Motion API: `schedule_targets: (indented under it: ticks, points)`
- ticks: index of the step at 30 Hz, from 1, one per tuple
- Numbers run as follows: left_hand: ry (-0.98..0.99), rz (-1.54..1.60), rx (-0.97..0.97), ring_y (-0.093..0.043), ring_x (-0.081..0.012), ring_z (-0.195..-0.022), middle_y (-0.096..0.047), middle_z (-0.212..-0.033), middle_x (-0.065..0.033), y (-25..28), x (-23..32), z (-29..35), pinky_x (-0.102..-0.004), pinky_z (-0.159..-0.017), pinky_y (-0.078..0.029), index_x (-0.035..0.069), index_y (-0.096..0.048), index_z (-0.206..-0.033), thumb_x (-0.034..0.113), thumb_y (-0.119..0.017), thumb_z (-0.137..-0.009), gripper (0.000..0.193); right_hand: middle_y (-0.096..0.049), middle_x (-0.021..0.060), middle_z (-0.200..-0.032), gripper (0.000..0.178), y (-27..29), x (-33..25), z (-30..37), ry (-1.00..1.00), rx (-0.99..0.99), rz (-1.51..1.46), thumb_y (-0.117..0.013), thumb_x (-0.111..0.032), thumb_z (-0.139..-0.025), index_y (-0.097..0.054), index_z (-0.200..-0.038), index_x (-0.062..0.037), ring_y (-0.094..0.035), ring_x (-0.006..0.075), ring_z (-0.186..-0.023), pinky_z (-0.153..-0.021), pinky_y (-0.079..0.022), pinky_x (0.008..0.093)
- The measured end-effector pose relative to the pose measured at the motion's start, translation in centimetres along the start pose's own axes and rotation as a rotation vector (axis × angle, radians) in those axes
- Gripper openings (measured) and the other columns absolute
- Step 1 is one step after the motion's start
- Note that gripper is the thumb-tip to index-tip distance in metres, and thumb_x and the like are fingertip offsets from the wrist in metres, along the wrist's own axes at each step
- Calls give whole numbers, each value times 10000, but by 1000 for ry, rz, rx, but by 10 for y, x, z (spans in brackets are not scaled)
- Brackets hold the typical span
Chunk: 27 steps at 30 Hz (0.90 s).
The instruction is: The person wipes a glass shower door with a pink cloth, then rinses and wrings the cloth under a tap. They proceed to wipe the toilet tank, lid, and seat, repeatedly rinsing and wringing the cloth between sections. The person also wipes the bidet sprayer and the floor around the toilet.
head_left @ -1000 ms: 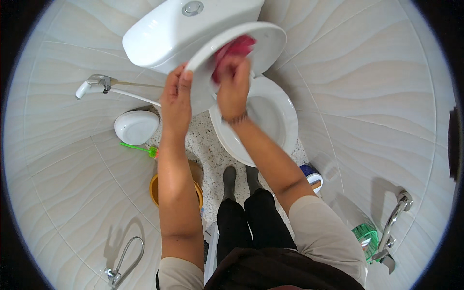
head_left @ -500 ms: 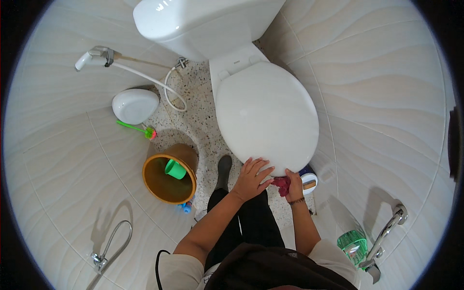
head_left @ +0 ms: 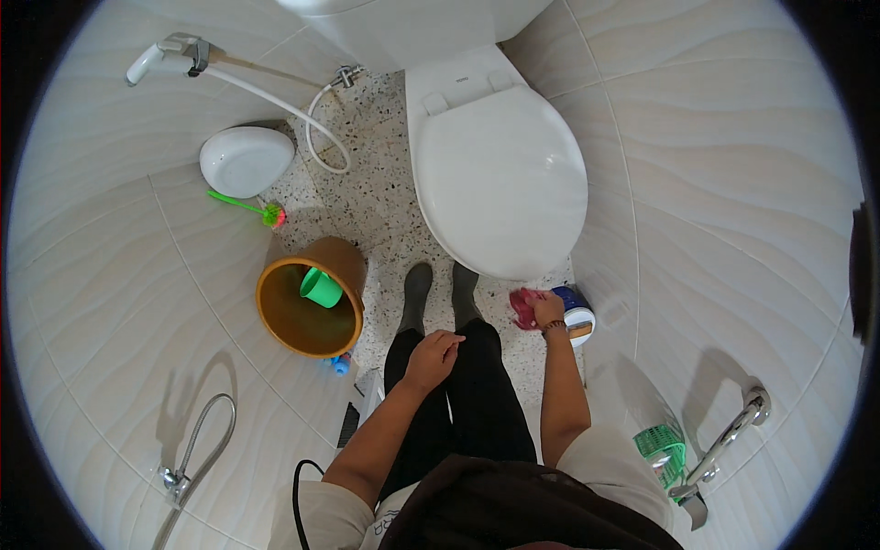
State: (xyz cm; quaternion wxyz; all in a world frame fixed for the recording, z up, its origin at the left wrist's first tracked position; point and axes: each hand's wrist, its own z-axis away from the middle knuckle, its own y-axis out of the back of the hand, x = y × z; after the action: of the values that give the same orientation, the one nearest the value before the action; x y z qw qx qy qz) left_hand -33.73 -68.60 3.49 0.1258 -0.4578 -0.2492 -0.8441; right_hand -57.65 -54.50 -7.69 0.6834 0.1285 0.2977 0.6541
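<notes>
In my right hand [head_left: 548,310] is a crumpled dark red cloth [head_left: 525,308], held low over the floor just in front of the toilet's right side. Next to that hand stands a dark blue tub with a white top [head_left: 579,321], a brown piece lying across it. My left hand [head_left: 433,360] hovers above my left knee, holding nothing, its fingers loosely stretched out. Ahead of both hands is the white toilet lid [head_left: 504,183], lowered, and neither hand touches it.
To the left stands a brown bucket [head_left: 344,257] with a green dipper [head_left: 321,288] inside. Beyond it are a green brush [head_left: 271,214], a white wall basin [head_left: 247,163] and a hose sprayer [head_left: 151,62]. A green basket [head_left: 662,449] and metal tap [head_left: 733,440] are on the right.
Both hands have left the toilet lid's front edge. My left hand drew back toward my knee; the right one moved off with the cloth, beside the tub. The view shifted, showing both boots.
</notes>
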Motion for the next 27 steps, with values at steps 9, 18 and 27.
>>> schedule_targets:
  ticks: [9,18,27]
  points:
    - [66,77,70,-586,-274,-769,-585,-830,-114,0,-9,8,-338,-685,-478,38,-606,-928,-2,-569,-774,164,-545,181,-1145,300,16,-114,-17,639,557,-399,-465,-10,-853,-533,-1145,-24,-542,273,-1041,-878,-432,336]
    - [132,69,100,-596,-259,-795,-592,-870,-109,5,-30,6,-313,-690,-477,42,-603,-967,10,-568,-800,174,-577,125,-1111,294,-10,-359,-135,1282,352,839,-449,-207,-833,-589,-1061,-86,-492,254,-1110,-1009,-311,429]
    - [151,119,206,-594,-228,-741,-601,-859,-105,-4,-42,10,-282,-648,-471,41,-617,-956,32,-578,-800,160,-524,140,-1186,277,-42,-414,-132,781,380,620,-465,-103,-817,-520,-1076,-21,-588,319,-936,-786,-463,472]
